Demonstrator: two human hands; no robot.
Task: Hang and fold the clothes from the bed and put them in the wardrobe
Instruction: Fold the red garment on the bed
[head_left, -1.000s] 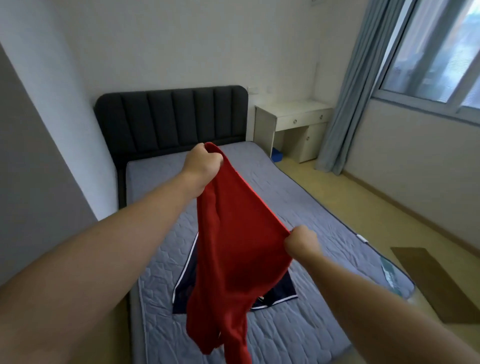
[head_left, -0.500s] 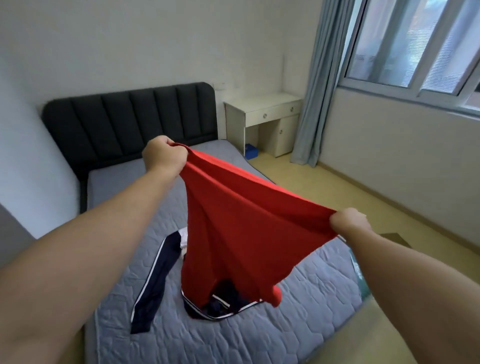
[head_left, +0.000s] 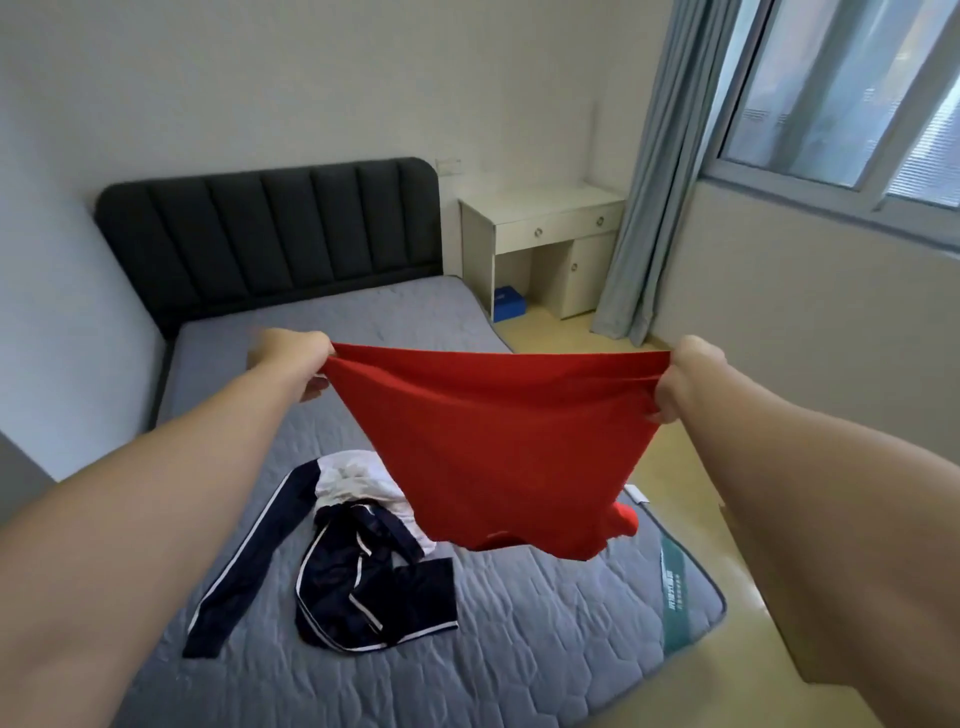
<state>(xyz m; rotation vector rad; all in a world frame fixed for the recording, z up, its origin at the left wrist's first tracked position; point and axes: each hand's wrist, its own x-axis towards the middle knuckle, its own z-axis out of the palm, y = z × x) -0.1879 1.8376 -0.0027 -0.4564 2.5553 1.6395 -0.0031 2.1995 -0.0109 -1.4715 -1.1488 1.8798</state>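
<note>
The red garment (head_left: 509, 452) is up in the air above the bed (head_left: 519, 649), stretched between the two hands so that its top edge runs nearly level and taut from one fist to the other. From that edge the cloth hangs down and narrows, its lower end bunching into a rounded fold at the lower right, clear of the mattress as far as can be seen. The left hand (head_left: 291, 358) grips the garment's left corner, with fingers curled round the fabric and the cloth coming out from under the thumb side. The right hand (head_left: 685, 379) grips the opposite corner in the same way, fist closed, knuckles toward the camera. Both arms are stretched forward and spread wide apart. Below and to the left of the hanging cloth, a navy and white garment (head_left: 363, 577) lies crumpled on the grey quilted mattress, one long striped sleeve trailing toward the near left edge. The dark padded headboard (head_left: 270, 234) stands against the far wall. To its right is a white desk (head_left: 545, 228) with a blue box (head_left: 509, 303) beneath it, then a pale blue curtain (head_left: 660, 171) beside the window (head_left: 857, 104).
</note>
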